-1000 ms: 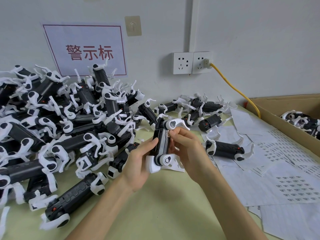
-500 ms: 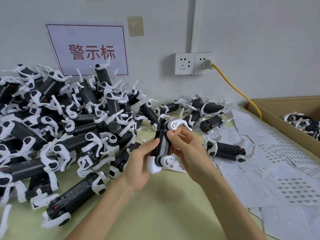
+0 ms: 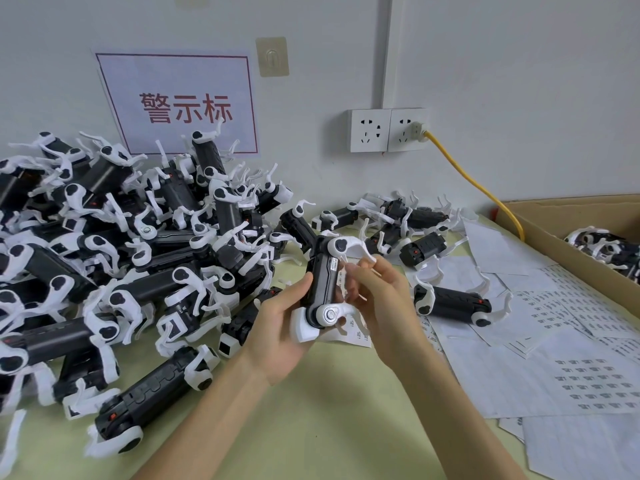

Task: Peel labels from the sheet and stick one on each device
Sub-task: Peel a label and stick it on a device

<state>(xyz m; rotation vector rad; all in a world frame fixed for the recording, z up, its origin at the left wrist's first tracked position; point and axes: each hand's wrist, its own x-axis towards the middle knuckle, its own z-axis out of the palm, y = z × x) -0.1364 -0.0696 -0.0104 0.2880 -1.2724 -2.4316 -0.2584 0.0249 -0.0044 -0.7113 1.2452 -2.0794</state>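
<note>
My left hand (image 3: 277, 327) grips a black device with white end arms (image 3: 320, 289), held upright above the green table (image 3: 311, 427). A small white label (image 3: 334, 263) sits on the device's upper right side. My right hand (image 3: 381, 303) is curled against that side, its thumb and fingertips pinching the device just below the label. A small strip of label sheet (image 3: 358, 337) lies under my hands. Larger label sheets (image 3: 588, 379) are spread on the right.
A big pile of devices (image 3: 121, 258) fills the left. One device (image 3: 450, 303) lies on the sheets, with several more near the wall (image 3: 408, 216). A cardboard box (image 3: 554, 233) at the right holds devices (image 3: 606, 247). A yellow cable (image 3: 478, 185) runs from the wall socket (image 3: 405, 129).
My right thumb has slid down off the top of the device's side, and the stuck label now shows. My left hand has kept its grip on the device.
</note>
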